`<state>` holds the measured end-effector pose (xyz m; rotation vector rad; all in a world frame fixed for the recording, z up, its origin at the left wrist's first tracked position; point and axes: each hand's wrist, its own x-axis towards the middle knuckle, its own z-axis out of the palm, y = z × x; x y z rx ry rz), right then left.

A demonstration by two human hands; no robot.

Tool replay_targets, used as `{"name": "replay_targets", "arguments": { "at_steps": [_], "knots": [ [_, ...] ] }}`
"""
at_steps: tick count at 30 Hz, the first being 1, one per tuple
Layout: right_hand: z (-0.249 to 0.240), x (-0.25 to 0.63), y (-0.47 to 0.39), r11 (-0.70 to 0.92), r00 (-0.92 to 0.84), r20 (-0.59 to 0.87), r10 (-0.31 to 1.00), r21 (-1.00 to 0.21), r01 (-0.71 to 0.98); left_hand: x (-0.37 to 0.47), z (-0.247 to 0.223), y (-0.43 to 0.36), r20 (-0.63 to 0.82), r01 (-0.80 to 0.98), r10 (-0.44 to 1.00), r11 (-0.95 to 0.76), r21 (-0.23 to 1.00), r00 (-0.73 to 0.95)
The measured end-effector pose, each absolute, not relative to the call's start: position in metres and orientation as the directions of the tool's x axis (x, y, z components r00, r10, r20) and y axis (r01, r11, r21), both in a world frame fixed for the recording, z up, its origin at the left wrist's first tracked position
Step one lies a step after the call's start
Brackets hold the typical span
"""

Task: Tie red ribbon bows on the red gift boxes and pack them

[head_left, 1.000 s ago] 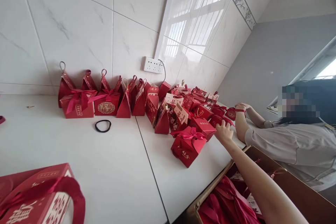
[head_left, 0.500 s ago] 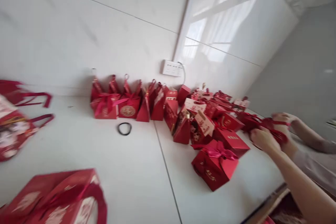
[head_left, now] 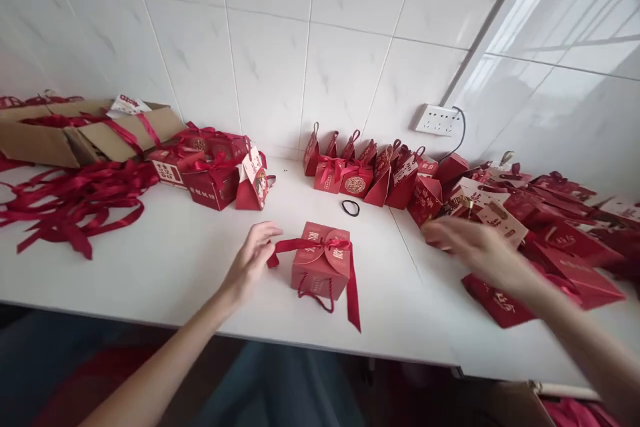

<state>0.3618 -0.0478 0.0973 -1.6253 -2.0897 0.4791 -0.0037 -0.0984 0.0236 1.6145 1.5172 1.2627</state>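
Observation:
A small red gift box (head_left: 320,272) with gold print stands in front of me, its top flaps folded into a round pattern. A dark red ribbon (head_left: 353,293) runs across the top, with one tail out to each side. Red rope handles (head_left: 316,302) hang at its front. My left hand (head_left: 250,260) is beside the left ribbon tail, fingers loosely apart and none clearly around it. Blurred by motion, my right hand (head_left: 467,250) hovers right of the box, before the grouped red boxes; whether its fingers hold anything does not show.
Finished-looking red boxes (head_left: 357,181) line the tiled wall, and more (head_left: 575,250) crowd the right. At left lie loose ribbons (head_left: 95,197), a cardboard carton (head_left: 50,147) and several boxes (head_left: 213,183). A black ring (head_left: 351,207) lies behind the central box.
My view has swung left, bringing the ribboned box to the middle. Both my hands now show around it. Two hands seen earlier at the far right, on red ribbon, are gone from there.

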Motion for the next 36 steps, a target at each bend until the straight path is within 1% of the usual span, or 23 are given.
{"name": "replay_targets", "arguments": {
  "at_steps": [1,3,4,5,7,10,13,15,17,19,20,22,24,26,28,30,32,34,36],
  "knots": [
    [0.093,0.336,-0.051,0.245,-0.259,0.070,0.963,-0.619,0.746,0.000,0.030,-0.098,0.188,0.386,0.981,-0.156,0.909,-0.047],
    [0.082,0.290,-0.051,0.196,-0.365,-0.040,0.930,-0.787,0.585,0.004,0.040,-0.095,0.076,0.426,0.993,-0.106,0.899,0.087],
    [0.077,0.271,-0.050,0.162,-0.383,-0.055,0.922,-0.845,0.510,0.005,0.043,-0.093,0.033,0.453,0.988,-0.099,0.886,0.150],
    [0.071,0.257,-0.049,0.098,-0.389,-0.098,0.916,-0.886,0.454,0.006,0.044,-0.091,0.009,0.461,0.980,-0.103,0.882,0.201],
    [0.063,0.240,-0.050,-0.016,-0.347,-0.155,0.925,-0.928,0.373,0.007,0.042,-0.090,-0.007,0.403,0.958,-0.114,0.908,0.288],
    [0.057,0.234,-0.064,-0.109,-0.239,-0.196,0.951,-0.936,0.335,0.007,0.036,-0.097,-0.012,0.242,0.914,-0.095,0.966,0.404],
    [0.057,0.233,-0.085,-0.153,-0.229,-0.243,0.943,-0.924,0.350,0.006,0.033,-0.112,-0.006,0.133,0.907,-0.055,0.990,0.421],
    [0.057,0.231,-0.097,-0.129,-0.281,-0.238,0.930,-0.925,0.357,0.005,0.033,-0.121,-0.015,0.102,0.925,-0.026,0.994,0.378],
    [0.056,0.229,-0.106,-0.061,-0.332,-0.196,0.923,-0.925,0.375,0.003,0.035,-0.126,-0.033,0.099,0.933,-0.003,0.995,0.359],
    [0.054,0.228,-0.112,-0.024,-0.362,-0.171,0.917,-0.926,0.376,-0.001,0.036,-0.128,-0.059,0.119,0.910,0.011,0.993,0.411],
    [0.052,0.228,-0.115,-0.034,-0.371,-0.178,0.911,-0.931,0.363,-0.003,0.037,-0.128,-0.077,0.136,0.886,0.016,0.991,0.458],
    [0.049,0.231,-0.117,-0.079,-0.398,-0.196,0.896,-0.953,0.291,-0.007,0.037,-0.128,-0.122,0.178,0.834,0.029,0.984,0.538],
    [0.046,0.235,-0.116,-0.107,-0.446,-0.187,0.875,-0.974,0.198,-0.010,0.034,-0.127,-0.161,0.193,0.811,0.061,0.979,0.563],
    [0.041,0.239,-0.114,-0.106,-0.499,-0.142,0.855,-0.989,0.101,-0.010,0.030,-0.126,-0.174,0.151,0.812,0.107,0.983,0.558],
    [0.034,0.242,-0.111,-0.120,-0.506,-0.098,0.857,-0.993,-0.010,-0.007,0.025,-0.126,-0.169,0.072,0.814,0.156,0.985,0.556],
    [0.025,0.243,-0.108,-0.155,-0.497,-0.078,0.864,-0.981,-0.115,-0.001,0.020,-0.127,-0.162,-0.011,0.829,0.199,0.980,0.535],
    [0.015,0.243,-0.107,-0.195,-0.517,-0.073,0.853,-0.963,-0.185,0.003,0.016,-0.129,-0.151,-0.088,0.863,0.220,0.972,0.483],
    [0.008,0.245,-0.105,-0.215,-0.551,-0.058,0.832,-0.950,-0.224,0.006,0.015,-0.133,-0.137,-0.132,0.899,0.209,0.969,0.417],
    [0.009,0.249,-0.104,-0.204,-0.573,-0.041,0.818,-0.953,-0.224,0.007,0.018,-0.137,-0.141,-0.119,0.920,0.197,0.973,0.366]
  ]
}}
